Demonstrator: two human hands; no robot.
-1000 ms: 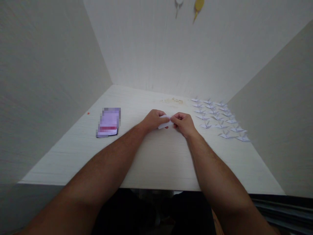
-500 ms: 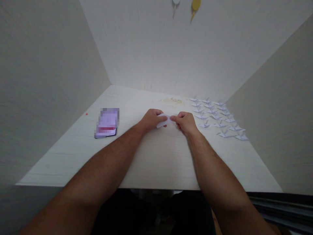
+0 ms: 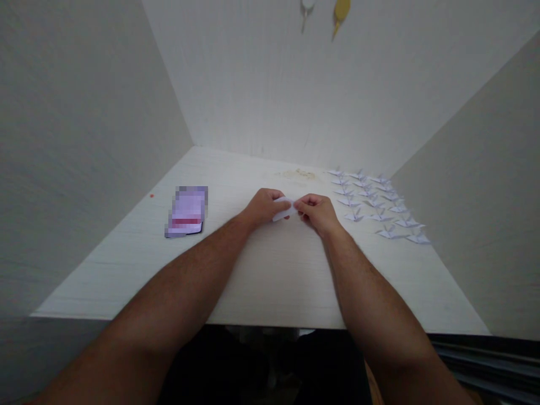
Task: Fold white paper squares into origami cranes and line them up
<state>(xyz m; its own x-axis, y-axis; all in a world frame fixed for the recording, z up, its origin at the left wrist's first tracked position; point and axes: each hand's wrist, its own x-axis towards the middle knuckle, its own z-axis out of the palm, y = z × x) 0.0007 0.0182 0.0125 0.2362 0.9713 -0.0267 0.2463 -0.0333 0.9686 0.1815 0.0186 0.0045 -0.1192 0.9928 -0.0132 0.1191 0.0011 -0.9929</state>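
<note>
A small folded piece of white paper is held between my two hands, just above the middle of the table. My left hand grips its left part, thumb on top and fingers beneath. The thumb and fingertips of my right hand pinch its right end. Parts of the paper are covered by the fingers, so its exact folded shape is hard to make out. To the right of my right hand, several white folded paper cranes stand in rows.
A phone with a blurred-out screen lies on the white table at the left. Walls enclose the table's back and sides. A yellow hook and a white hook are on the back wall. A small red speck lies far left.
My right thumb and fingers have shifted slightly on the paper's right end, and the paper has turned a little. The whole view has moved slightly.
</note>
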